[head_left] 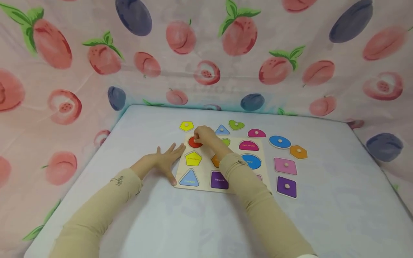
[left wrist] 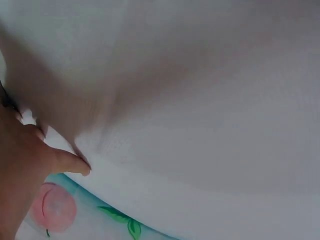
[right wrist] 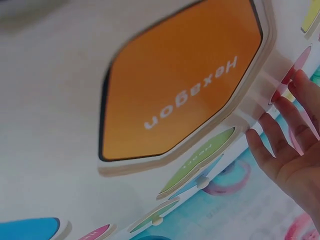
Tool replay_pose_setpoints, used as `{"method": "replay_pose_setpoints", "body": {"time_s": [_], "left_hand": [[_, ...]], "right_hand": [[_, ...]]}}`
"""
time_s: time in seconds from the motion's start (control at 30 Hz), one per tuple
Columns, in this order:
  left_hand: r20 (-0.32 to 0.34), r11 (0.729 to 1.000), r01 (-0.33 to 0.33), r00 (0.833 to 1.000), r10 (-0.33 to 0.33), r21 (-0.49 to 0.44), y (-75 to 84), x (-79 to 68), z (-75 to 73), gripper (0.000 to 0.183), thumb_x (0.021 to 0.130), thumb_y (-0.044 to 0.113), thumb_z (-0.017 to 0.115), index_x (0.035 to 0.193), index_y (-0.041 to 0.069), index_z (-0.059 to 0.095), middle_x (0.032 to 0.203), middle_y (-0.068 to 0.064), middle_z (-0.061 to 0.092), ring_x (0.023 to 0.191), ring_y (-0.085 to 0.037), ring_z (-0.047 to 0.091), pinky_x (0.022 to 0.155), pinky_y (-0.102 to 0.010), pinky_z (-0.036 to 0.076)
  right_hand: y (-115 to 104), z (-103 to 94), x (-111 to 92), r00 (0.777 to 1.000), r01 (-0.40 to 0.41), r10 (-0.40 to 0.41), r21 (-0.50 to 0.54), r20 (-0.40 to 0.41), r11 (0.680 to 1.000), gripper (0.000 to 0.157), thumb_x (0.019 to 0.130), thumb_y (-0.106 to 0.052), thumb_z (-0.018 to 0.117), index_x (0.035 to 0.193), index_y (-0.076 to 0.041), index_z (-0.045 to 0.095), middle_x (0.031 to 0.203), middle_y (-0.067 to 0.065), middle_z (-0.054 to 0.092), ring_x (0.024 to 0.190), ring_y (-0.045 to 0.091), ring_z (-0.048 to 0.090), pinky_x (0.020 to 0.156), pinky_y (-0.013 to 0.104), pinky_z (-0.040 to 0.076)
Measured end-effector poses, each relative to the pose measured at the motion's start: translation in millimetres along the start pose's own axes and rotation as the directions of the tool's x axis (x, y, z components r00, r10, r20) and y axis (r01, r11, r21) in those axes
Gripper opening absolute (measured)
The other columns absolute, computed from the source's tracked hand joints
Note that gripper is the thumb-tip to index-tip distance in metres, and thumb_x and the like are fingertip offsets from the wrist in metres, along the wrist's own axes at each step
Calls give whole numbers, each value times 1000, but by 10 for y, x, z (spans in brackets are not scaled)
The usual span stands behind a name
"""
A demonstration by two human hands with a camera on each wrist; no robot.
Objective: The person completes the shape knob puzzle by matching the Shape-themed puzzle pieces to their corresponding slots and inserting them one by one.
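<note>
My right hand point(head_left: 206, 137) was over the board's far left corner, fingers bent, thumb and forefinger pinching at the red round disc point(head_left: 192, 143). The disc lay directly beneath those fingertips, partly covered by them; its knob was hidden from view.

My left hand point(head_left: 162, 161) was released and held nothing. Its fingers were spread at the left edge of the cream-coloured flat board point(head_left: 204, 175), the thumb at the near left corner and the fingertips just left of the disc.

The yellow knobbed pentagon piece point(head_left: 183, 126) lay just beyond the disc, off the board. The light blue knobbed triangle piece point(head_left: 222, 132) and the green knobbed heart piece point(head_left: 236, 126) lay past my right hand. The orange printed hexagon point(right wrist: 185, 80) lay nearer my body than the disc, on the board, partly covered by my right arm in the head view.
</note>
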State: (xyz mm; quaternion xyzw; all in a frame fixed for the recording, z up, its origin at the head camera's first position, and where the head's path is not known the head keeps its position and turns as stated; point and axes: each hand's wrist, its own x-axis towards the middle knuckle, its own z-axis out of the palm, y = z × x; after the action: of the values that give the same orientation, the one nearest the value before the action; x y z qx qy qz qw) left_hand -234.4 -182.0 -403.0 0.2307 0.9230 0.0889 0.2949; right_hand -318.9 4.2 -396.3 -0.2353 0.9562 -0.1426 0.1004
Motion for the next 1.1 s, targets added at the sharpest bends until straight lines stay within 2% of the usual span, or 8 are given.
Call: {"method": "replay_pose_setpoints", "body": {"time_s": [0.17,0.43,0.53,0.63,0.73,0.83,0.97,1.1], "left_hand": [[29,1000,25,999,-25,3,29,48,57,140,59,55,83,150,11,-15,158,-8,-20,143,-35,-24,99,-76,-14],[36,997,65,997,-67,32,95,42,72,142,58,56,83,149,12,-17,158,-6,-22,143,-34,-24,99,-76,-14],[43,996,74,996,-76,54,90,46,74,144,57,58,83,149,12,-18,157,-6,-22,143,-34,-24,100,-76,-13],[43,993,89,995,-92,78,68,50,72,144,57,59,82,149,13,-19,157,-5,-24,143,-33,-25,101,-76,-11],[39,994,85,995,-88,72,46,47,63,145,57,58,83,149,12,-19,157,-7,-24,142,-34,-25,100,-76,-12],[28,995,75,997,-77,64,32,40,47,144,57,58,83,149,11,-19,157,-8,-23,142,-34,-25,99,-76,-13],[19,995,70,997,-71,66,39,32,23,144,57,58,82,149,11,-18,157,-8,-22,142,-34,-25,99,-76,-13],[32,996,65,997,-67,67,66,49,17,144,58,59,81,149,11,-19,157,-8,-23,142,-35,-25,99,-77,-12]], "right_hand": [[25,5,-28,1000,-8,8,15,24,1000,19,89,-19,65,76,-7,59,72,0,49,75,17,48,68,23,38],[34,-31,-3,998,-14,13,18,62,1000,17,88,-17,67,76,-6,61,74,1,51,75,17,48,67,22,38],[37,-56,-14,995,-21,17,44,95,999,13,88,-17,66,82,-6,63,82,3,57,82,19,50,75,24,43],[42,-76,-23,993,-23,15,74,114,997,10,88,-14,66,91,-5,66,97,7,63,92,22,52,88,29,46],[48,-89,-23,992,-11,1,82,127,997,17,88,-11,66,104,-6,68,113,8,64,103,24,52,100,32,43],[68,-93,-12,991,-10,-3,96,132,995,25,87,-10,66,113,-8,67,124,8,62,110,25,51,105,35,40],[131,-90,-7,992,-30,10,153,126,988,30,86,-11,68,116,-10,66,127,8,60,109,25,50,104,36,41],[244,-87,-32,991,-3,-27,215,135,977,36,86,-15,68,121,-8,63,126,9,60,109,24,50,104,36,41]]}}
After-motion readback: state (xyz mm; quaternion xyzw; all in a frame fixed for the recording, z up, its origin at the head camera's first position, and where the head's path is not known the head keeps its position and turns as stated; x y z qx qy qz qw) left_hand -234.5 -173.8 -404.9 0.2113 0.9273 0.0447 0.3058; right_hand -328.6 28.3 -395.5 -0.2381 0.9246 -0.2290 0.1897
